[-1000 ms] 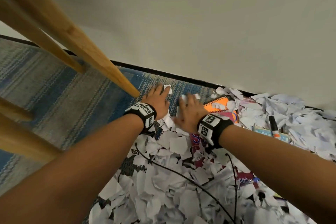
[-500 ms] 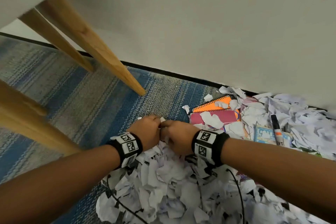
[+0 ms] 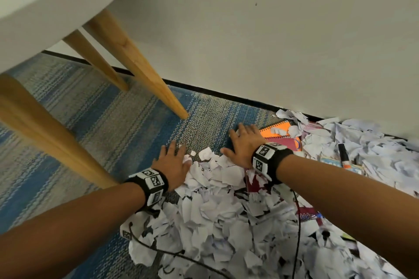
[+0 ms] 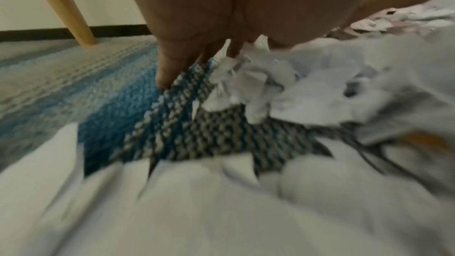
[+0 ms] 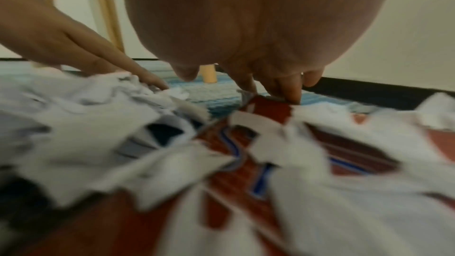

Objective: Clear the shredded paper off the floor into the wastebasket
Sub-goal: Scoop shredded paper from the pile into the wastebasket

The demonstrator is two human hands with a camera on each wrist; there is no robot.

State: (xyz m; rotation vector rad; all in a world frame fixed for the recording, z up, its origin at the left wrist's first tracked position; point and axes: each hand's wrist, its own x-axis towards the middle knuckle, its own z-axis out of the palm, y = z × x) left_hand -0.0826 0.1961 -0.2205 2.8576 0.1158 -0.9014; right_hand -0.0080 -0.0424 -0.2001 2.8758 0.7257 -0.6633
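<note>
A thick heap of white shredded paper (image 3: 217, 217) covers the blue-grey carpet (image 3: 108, 120) from the middle of the head view to its lower right. My left hand (image 3: 173, 161) lies flat, fingers straight, at the heap's far left edge, with scraps (image 4: 248, 85) against its fingers. My right hand (image 3: 241, 142) lies flat with spread fingers on the carpet at the heap's far edge, beside an orange notebook (image 3: 275, 130); its fingertips (image 5: 293, 92) touch a red printed cover (image 5: 246, 155) among the paper. No wastebasket shows in any view.
Wooden chair legs (image 3: 136, 65) under a white seat (image 3: 52, 2) stand close on the left. A white wall (image 3: 283, 41) with a black skirting runs behind. A marker (image 3: 344, 154), a pink notebook and black cables (image 3: 298, 222) lie in the paper.
Half a second ago both hands were curled together at the heap's edge; now they have spread apart and lie flat, the right one reaching further forward.
</note>
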